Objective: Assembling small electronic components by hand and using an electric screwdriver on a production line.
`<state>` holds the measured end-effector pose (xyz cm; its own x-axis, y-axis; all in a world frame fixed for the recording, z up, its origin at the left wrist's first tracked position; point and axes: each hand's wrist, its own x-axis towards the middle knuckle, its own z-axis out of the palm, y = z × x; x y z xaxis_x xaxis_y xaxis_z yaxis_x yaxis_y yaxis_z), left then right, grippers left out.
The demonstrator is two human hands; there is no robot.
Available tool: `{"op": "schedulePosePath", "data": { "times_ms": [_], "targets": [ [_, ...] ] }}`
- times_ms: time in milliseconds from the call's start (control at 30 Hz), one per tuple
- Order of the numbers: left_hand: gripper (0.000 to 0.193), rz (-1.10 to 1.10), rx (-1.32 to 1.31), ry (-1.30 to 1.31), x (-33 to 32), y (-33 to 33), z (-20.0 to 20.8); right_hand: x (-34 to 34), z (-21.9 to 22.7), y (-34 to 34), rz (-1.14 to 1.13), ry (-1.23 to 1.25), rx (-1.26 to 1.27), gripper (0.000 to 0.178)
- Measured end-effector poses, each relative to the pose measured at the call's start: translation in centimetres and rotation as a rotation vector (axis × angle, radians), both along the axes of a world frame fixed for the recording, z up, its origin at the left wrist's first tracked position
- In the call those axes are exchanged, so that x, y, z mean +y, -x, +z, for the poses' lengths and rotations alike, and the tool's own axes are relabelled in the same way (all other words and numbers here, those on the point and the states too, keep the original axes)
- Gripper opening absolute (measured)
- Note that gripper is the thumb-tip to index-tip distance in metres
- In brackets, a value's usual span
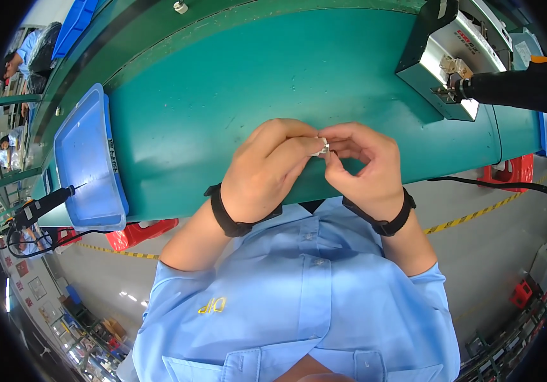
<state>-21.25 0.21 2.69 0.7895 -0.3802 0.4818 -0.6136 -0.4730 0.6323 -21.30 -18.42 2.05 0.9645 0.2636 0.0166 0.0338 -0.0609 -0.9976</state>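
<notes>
Over the near edge of the green bench (222,83), my two hands meet in front of my chest. My left hand (269,159) pinches a small silvery-white metal part (322,148) between thumb and fingers. Its exact kind is too small to tell, and fingertips cover much of it. The fingertips of my right hand (364,158) close on the other end of the same part, with thumb and index finger curved into a ring. Black bands circle both wrists.
A blue tray (85,172) stands at the left, with a black electric screwdriver (43,207) beside it. At the right are a metal screw-feeder box (448,63) and another black screwdriver (509,88). Red stools (143,234) sit below the bench edge; a black cable (496,184) runs at right.
</notes>
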Motion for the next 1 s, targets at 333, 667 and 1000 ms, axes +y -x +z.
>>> {"op": "schedulePosePath", "data": {
  "times_ms": [333, 667, 1000],
  "targets": [
    [0.028, 0.007, 0.017, -0.031, 0.5, 0.7, 0.1, 0.2, 0.2, 0.4, 0.040, 0.039, -0.054, 0.026],
    [0.017, 0.084, -0.002, -0.075, -0.6, 1.7, 0.3, 0.8, 0.2, 0.6, -0.045, 0.095, -0.131, 0.022],
    [0.018, 0.071, 0.087, 0.044, -0.6, 0.7, -0.7, 0.5, -0.2, -0.6, -0.019, 0.210, -0.191, 0.015]
  ]
}}
